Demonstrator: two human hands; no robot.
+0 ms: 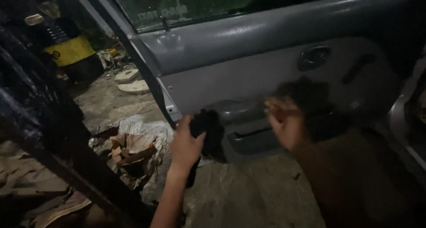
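An open grey car door (pixel 248 72) fills the upper right, its inner panel facing me. My left hand (pixel 186 141) grips a dark cloth or pad (pixel 206 130) pressed against the lower front of the panel, beside the door pocket (pixel 253 137). My right hand (pixel 286 123) is blurred, close to the panel above the pocket, fingers curled; something small and yellowish (pixel 271 104) shows at its fingertips, but I cannot tell what it is. The inner door handle (pixel 313 57) sits higher up, apart from both hands.
Dirt ground (pixel 262 197) lies below the door. Crumpled brown paper or cardboard scraps (pixel 133 150) lie at left. A dark slanted beam (pixel 49 135) crosses the left side. A yellow and black object (pixel 69 48) and flat stones (pixel 133 86) sit farther back.
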